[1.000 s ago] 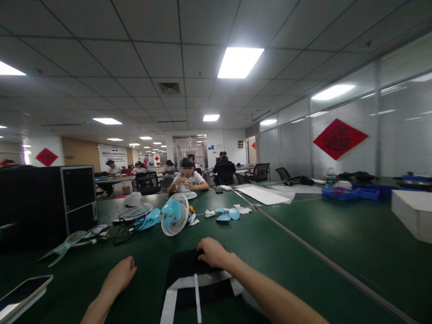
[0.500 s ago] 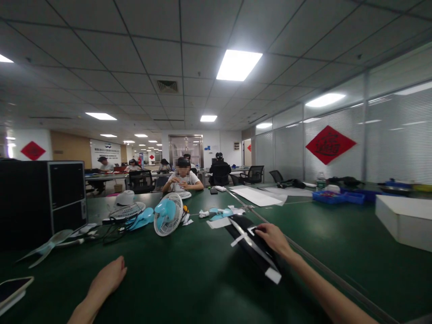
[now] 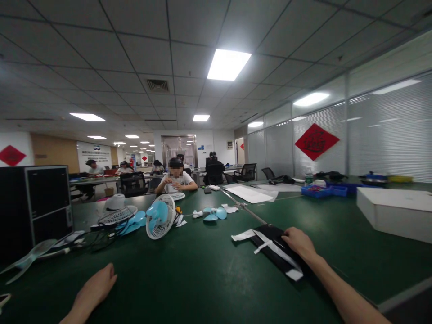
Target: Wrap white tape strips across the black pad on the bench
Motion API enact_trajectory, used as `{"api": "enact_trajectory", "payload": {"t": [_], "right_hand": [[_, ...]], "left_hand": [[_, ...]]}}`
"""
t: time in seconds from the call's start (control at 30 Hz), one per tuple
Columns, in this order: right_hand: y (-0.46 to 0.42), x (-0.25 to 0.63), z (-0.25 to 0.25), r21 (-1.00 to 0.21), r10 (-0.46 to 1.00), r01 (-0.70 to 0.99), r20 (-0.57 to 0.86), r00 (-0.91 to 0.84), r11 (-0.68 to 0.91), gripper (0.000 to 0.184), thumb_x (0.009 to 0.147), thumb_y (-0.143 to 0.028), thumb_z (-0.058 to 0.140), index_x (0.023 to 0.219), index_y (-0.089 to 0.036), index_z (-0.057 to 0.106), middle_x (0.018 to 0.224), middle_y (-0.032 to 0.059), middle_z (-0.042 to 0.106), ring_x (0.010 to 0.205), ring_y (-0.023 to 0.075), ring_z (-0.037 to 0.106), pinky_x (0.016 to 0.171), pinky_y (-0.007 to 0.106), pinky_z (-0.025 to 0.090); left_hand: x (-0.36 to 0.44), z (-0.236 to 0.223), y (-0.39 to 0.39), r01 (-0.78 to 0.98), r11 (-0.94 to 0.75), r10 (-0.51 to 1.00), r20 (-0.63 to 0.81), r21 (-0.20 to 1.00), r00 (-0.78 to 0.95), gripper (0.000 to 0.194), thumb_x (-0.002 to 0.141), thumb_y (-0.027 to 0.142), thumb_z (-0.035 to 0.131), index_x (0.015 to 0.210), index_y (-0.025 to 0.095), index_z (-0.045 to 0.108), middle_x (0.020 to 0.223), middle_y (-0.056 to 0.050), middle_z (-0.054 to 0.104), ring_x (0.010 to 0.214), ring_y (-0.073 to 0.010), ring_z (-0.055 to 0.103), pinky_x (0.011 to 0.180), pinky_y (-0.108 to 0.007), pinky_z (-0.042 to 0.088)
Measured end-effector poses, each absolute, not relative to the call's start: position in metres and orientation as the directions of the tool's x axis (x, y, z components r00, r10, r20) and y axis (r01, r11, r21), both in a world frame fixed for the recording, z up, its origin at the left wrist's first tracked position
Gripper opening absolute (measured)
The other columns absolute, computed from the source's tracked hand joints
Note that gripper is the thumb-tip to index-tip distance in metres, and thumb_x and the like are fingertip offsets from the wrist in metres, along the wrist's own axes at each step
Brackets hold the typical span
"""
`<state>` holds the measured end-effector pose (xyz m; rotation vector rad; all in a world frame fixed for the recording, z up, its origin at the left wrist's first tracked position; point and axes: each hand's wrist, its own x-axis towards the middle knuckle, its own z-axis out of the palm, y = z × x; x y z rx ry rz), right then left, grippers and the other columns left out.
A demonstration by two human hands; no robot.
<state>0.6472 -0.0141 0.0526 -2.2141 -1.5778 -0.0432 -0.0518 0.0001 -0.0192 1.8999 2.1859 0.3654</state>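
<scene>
My right hand (image 3: 299, 242) rests palm-down on a flat black bag with white straps (image 3: 275, 249), which lies on the green table (image 3: 202, 274) to my right, near a metal seam strip. Its fingers lie fairly flat on the fabric. My left hand (image 3: 94, 290) lies on the table at the lower left, fingers together and loosely curled, holding nothing. A small white and blue desk fan (image 3: 160, 217) stands ahead of it.
Loose blue fan blades (image 3: 212, 213), a white fan grille (image 3: 116, 213), cables and a black computer case (image 3: 32, 204) sit at the left. A white box (image 3: 393, 210) and blue trays (image 3: 322, 191) are at the right. A person (image 3: 176, 179) sits across the table; others work farther back.
My right hand carried the black bag from directly in front of me out to the right and laid it flat on the table. My left hand stayed put; the view turned right.
</scene>
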Motion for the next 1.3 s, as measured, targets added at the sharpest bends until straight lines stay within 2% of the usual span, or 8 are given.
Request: {"api": "enact_trajectory", "payload": {"t": [0.13,0.33,0.6,0.8,0.93,1.03,1.2,1.3], "right_hand": [[-0.017,0.646,0.052,-0.293,0.898,0.914,0.258,0.357,-0.280,0.021,0.079,-0.025,0.051,0.077,-0.016,0.071,0.087,0.0145,0.071,0.080,0.0250,0.067,0.060,0.028,0.042],[-0.035,0.632,0.057,-0.216,0.865,0.937,0.370,0.340,-0.276,0.027,0.087,-0.035,0.044,0.088,-0.017,0.063,0.096,0.0157,0.067,0.086,0.0271,0.064,0.065,0.033,0.042],[-0.084,0.623,0.048,-0.267,0.877,0.899,0.245,0.413,-0.348,0.039,0.086,-0.052,0.035,0.083,-0.020,0.057,0.085,0.0135,0.069,0.077,0.0303,0.066,0.060,0.036,0.044],[-0.098,0.624,0.040,-0.387,0.917,0.882,0.176,0.359,-0.271,0.037,0.081,-0.050,0.043,0.093,-0.019,0.061,0.093,0.0135,0.071,0.084,0.0295,0.067,0.068,0.036,0.047],[-0.096,0.624,0.039,-0.454,0.918,0.859,0.185,0.352,-0.238,0.043,0.074,-0.046,0.051,0.102,-0.016,0.062,0.103,0.0154,0.070,0.092,0.0300,0.065,0.074,0.035,0.049],[-0.091,0.629,0.036,-0.550,0.911,0.812,0.206,0.357,-0.194,0.046,0.070,-0.044,0.053,0.104,-0.014,0.063,0.100,0.0148,0.071,0.090,0.0284,0.066,0.074,0.033,0.050],[-0.085,0.628,0.036,-0.757,0.905,0.648,0.214,0.368,-0.085,0.042,0.067,-0.039,0.053,0.094,-0.012,0.067,0.090,0.0135,0.073,0.081,0.0268,0.067,0.065,0.031,0.050],[-0.086,0.616,0.044,-0.820,0.899,0.572,0.226,0.375,-0.033,0.040,0.067,-0.044,0.053,0.087,-0.013,0.069,0.083,0.0119,0.073,0.071,0.0259,0.066,0.054,0.030,0.047]], "left_hand": [[-0.056,-0.023,0.004,0.934,0.132,0.991,-0.022,0.331,-0.132,0.022,0.083,0.036,0.032,0.084,0.022,0.049,0.092,-0.008,0.067,0.084,-0.0231,0.064,0.074,-0.034,0.046],[-0.055,-0.022,0.004,0.926,0.147,0.989,-0.033,0.347,-0.145,0.022,0.083,0.035,0.034,0.085,0.021,0.050,0.094,-0.008,0.067,0.086,-0.0226,0.064,0.075,-0.034,0.047],[-0.045,-0.016,-0.004,0.936,0.124,0.990,0.027,0.330,-0.141,0.022,0.082,0.035,0.033,0.084,0.021,0.050,0.093,-0.010,0.066,0.084,-0.0230,0.063,0.073,-0.034,0.047],[-0.039,-0.013,-0.006,0.943,0.136,0.987,0.037,0.303,-0.154,0.020,0.082,0.033,0.033,0.082,0.021,0.049,0.091,-0.009,0.066,0.082,-0.0228,0.063,0.070,-0.033,0.045],[-0.041,-0.014,-0.005,0.932,0.157,0.985,0.015,0.327,-0.171,0.021,0.081,0.034,0.035,0.083,0.020,0.051,0.091,-0.010,0.067,0.082,-0.0229,0.064,0.070,-0.033,0.046],[-0.044,-0.016,-0.004,0.930,0.144,0.986,0.024,0.339,-0.162,0.022,0.081,0.034,0.035,0.086,0.020,0.051,0.093,-0.010,0.067,0.083,-0.0227,0.064,0.072,-0.033,0.046],[-0.046,-0.019,0.000,0.934,0.149,0.987,0.011,0.325,-0.161,0.022,0.080,0.036,0.037,0.088,0.020,0.051,0.097,-0.010,0.067,0.086,-0.0229,0.064,0.072,-0.033,0.047],[-0.048,-0.021,0.002,0.933,0.156,0.985,0.025,0.324,-0.173,0.023,0.081,0.035,0.038,0.091,0.019,0.051,0.098,-0.011,0.066,0.087,-0.0227,0.064,0.073,-0.033,0.047]]}}
